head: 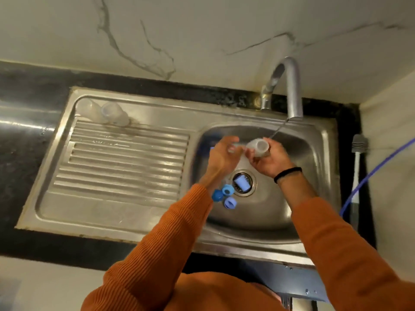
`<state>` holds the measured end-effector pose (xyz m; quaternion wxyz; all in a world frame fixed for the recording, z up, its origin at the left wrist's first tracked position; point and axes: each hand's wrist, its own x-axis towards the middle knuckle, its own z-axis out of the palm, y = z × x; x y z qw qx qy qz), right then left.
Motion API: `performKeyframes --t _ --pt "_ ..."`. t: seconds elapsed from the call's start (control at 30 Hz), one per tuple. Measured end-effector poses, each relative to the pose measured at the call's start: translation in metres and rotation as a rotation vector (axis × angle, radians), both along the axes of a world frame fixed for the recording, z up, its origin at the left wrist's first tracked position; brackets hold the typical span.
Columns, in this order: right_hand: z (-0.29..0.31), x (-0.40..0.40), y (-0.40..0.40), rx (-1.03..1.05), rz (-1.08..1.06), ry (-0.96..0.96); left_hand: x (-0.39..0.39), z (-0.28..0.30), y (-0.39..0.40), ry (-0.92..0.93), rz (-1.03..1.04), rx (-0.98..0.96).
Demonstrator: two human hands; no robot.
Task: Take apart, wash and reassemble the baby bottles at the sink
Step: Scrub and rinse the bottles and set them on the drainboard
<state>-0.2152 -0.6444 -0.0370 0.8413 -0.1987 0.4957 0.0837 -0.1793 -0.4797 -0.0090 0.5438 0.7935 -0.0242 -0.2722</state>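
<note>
Over the steel sink basin (310, 198) my right hand (269, 160) grips a clear baby bottle (258, 147), its open mouth turned toward the camera. A thin stream of water falls from the tap (292, 86) beside it. My left hand (222, 153) hovers just left of the bottle with curled fingers around a small clear piece I cannot make out. Three blue bottle parts lie on the basin floor: a ring (228, 190), a dark cap (217, 195) and a lighter ring (230, 203). A pale blue cap (242, 184) sits in the drain.
Two clear bottles (107, 113) lie at the back left corner of the ribbed draining board (125, 162). A brush with a white handle (358, 167) and a blue hose (377, 169) stand against the right wall. Black counter surrounds the sink.
</note>
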Motion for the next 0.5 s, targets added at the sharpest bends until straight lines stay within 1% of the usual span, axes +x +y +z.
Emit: performKeyframes --t 0.03,0.1,0.2,0.27,0.37,0.43,0.5 --pt "0.007 0.0 -0.004 0.016 0.011 -0.052 -0.003 0.004 -0.013 -0.091 -0.124 0.001" --pt "0.019 0.001 -0.006 -0.008 0.071 -0.129 -0.007 0.007 -0.035 -0.261 -0.341 0.087" --pt "0.037 -0.004 -0.008 -0.055 0.111 -0.12 -0.012 0.013 -0.052 -0.427 -0.51 0.246" --pt "0.043 -0.011 -0.009 -0.011 0.131 -0.142 -0.014 0.015 -0.054 -0.498 -0.517 0.225" --pt "0.048 -0.021 -0.013 0.045 0.159 -0.202 -0.016 0.02 -0.053 -0.514 -0.441 0.147" --pt "0.05 -0.022 -0.015 0.01 0.162 -0.205 -0.019 0.026 -0.051 -0.482 -0.364 0.091" --pt "0.054 -0.02 -0.01 -0.073 0.165 -0.181 -0.02 0.033 -0.05 -0.47 -0.264 0.075"
